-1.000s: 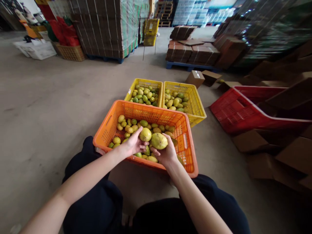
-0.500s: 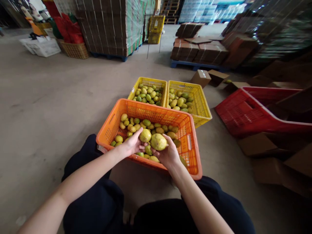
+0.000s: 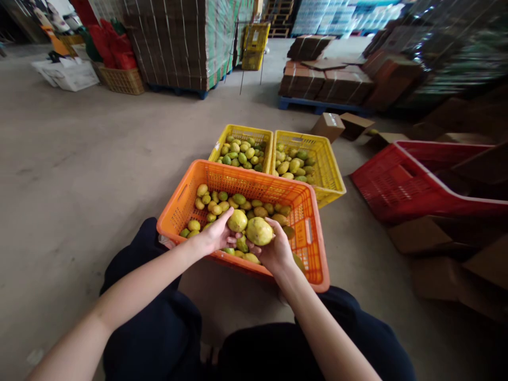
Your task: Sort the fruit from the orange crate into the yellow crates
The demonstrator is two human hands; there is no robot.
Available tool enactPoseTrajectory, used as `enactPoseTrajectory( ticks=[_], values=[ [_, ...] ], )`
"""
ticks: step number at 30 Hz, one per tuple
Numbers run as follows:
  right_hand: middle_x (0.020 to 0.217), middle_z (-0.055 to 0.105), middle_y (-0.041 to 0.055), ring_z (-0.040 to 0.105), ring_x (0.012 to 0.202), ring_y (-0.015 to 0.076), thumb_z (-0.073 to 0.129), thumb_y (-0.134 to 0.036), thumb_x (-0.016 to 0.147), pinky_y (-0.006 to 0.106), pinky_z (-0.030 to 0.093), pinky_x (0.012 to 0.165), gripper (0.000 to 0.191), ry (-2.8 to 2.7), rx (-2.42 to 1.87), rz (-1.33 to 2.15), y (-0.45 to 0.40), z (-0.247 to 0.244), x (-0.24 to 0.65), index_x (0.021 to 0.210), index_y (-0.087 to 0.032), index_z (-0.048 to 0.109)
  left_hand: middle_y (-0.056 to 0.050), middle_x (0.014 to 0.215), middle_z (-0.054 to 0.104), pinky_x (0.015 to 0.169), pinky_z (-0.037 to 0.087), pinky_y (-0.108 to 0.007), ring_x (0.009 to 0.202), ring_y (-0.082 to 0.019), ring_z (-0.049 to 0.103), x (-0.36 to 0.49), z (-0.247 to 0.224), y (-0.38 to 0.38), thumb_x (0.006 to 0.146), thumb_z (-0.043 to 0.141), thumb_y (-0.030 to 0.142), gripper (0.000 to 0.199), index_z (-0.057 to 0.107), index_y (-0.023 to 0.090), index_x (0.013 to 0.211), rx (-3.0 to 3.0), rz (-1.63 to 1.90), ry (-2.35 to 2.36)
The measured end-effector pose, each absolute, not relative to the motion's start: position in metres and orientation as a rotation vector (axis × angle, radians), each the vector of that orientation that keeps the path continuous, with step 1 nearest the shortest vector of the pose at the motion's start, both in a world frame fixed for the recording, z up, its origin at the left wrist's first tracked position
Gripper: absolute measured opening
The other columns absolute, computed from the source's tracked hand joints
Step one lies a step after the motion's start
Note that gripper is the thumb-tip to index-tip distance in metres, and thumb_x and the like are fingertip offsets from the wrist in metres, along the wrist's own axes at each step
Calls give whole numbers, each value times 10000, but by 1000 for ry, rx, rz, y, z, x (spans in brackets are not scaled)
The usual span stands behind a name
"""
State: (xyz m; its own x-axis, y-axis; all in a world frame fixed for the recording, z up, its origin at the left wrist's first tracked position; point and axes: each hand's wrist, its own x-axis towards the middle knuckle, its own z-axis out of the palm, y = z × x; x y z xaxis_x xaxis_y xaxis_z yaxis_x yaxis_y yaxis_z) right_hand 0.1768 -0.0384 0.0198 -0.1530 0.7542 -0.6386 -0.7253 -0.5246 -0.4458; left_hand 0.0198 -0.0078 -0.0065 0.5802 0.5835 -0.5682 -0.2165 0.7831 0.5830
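Over the near side of an orange crate (image 3: pixel 222 172), my left hand (image 3: pixel 219 233) is closed on a yellow-green lemon (image 3: pixel 237 220). My right hand (image 3: pixel 274 246) grips a larger yellow lemon (image 3: pixel 259 231) with brownish specks, thumb on top and fingers beneath. The two lemons are side by side, touching or nearly so. Below them, many loose lemons (image 3: pixel 239 199), yellow to green, lie in the crate. My hands and forearms hide part of the crate's near rim and some of the fruit.
Behind the orange crate stand two yellow crates (image 3: pixel 331 168) of similar fruit. A red crate (image 3: pixel 379 180) sits to the right, with cardboard boxes (image 3: pixel 420 235) around it. Farther back are a wrapped pallet stack (image 3: pixel 170 47) and flattened cartons on a blue pallet (image 3: pixel 293 104).
Almost nothing differs. Both hands and their lemons stay in place over the crate, and the view has shifted very slightly.
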Motion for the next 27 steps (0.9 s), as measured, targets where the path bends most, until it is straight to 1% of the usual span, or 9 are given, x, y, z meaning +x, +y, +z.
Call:
enactPoseTrajectory(
  ticks=[5, 8, 10, 12, 14, 15, 17, 21, 27],
  values=[
    [566, 623, 17, 555, 431, 141, 584, -328, 767, 198, 372, 309, 153, -109, -1021, 1881, -37, 14, 178, 772, -175, 579, 36, 574, 463, 479, 314, -209, 440, -67, 278, 21, -8, -9, 849, 358, 753, 594, 507, 180, 803, 578, 512, 868],
    [629, 617, -10, 572, 491, 151, 624, -346, 733, 214, 407, 341, 180, -306, -1200, 1735, -36, 11, 180, 825, -220, 534, 15, 634, 510, 482, 316, -219, 481, -83, 376, 20, -7, -11, 823, 440, 749, 578, 534, 182, 887, 775, 621, 1023],
    [740, 622, -35, 603, 597, 156, 698, -357, 683, 236, 490, 446, 308, -632, -1375, 1417, -36, 10, 182, 900, -263, 500, -9, 746, 574, 527, 369, -227, 589, -116, 505, 19, -5, -12, 797, 573, 681, 515, 531, 200, 978, 983, 759, 1154],
    [896, 627, -21, 631, 764, 181, 762, -367, 632, 292, 557, 648, 456, -1036, -1478, 992, -35, 7, 185, 983, -286, 483, -21, 881, 617, 642, 440, -234, 770, -153, 596, 17, -4, -13, 741, 721, 556, 490, 509, 230, 1039, 1187, 874, 1185],
    [1036, 624, 39, 631, 934, 234, 768, -380, 640, 375, 540, 835, 519, -1378, -1486, 627, -34, 4, 188, 1059, -269, 482, -21, 966, 628, 755, 471, -253, 889, -171, 615, 14, -3, -13, 686, 801, 445, 528, 491, 248, 1066, 1318, 913, 1127],
    [1080, 622, 73, 624, 991, 260, 750, -383, 668, 410, 522, 884, 515, -1504, -1471, 494, -34, 2, 189, 1088, -251, 482, -20, 987, 626, 782, 477, -263, 901, -172, 620, 12, -3, -13, 670, 817, 410, 549, 483, 253, 1077, 1351, 915, 1099],
    [1101, 627, 114, 625, 1027, 285, 705, -375, 731, 439, 517, 895, 479, -1679, -1417, 320, -33, -2, 191, 1125, -226, 474, -19, 1001, 620, 789, 489, -279, 864, -166, 631, 10, -4, -13, 662, 823, 380, 567, 474, 255, 1092, 1390, 910, 1087],
    [1114, 631, 137, 637, 1028, 295, 666, -355, 787, 438, 540, 862, 443, -1835, -1318, 139, -34, -5, 191, 1157, -220, 464, -30, 1041, 622, 830, 490, -296, 865, -168, 642, 5, -3, -13, 674, 819, 347, 560, 485, 254, 1115, 1466, 927, 1105],
    [1188, 605, 141, 630, 1067, 301, 643, -370, 816, 456, 542, 875, 435, -1888, -1276, 85, -34, -5, 192, 1192, -245, 463, -38, 1087, 624, 848, 490, -298, 892, -171, 645, 1, -3, -16, 707, 795, 331, 541, 479, 258, 1141, 1497, 932, 1078]
  ],
)
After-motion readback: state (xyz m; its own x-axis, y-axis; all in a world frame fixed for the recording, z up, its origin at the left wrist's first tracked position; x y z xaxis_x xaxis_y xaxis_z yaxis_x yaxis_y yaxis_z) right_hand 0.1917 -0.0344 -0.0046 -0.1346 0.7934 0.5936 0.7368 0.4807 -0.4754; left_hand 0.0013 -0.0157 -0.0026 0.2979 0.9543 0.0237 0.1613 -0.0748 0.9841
